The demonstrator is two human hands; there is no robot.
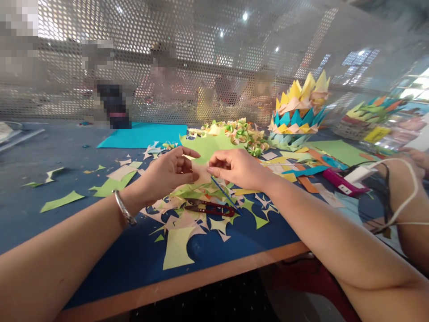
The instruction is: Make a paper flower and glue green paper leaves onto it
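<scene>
Paper scraps around snips | folded pieces behind | stacked crowns right

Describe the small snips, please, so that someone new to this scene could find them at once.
Start at the near edge of the blue table and look up to the loose paper scraps. The snips lie among them, by the lower end of a thin blue stick. Their dark red handle sets them apart from the pale, flat paper around.
</scene>
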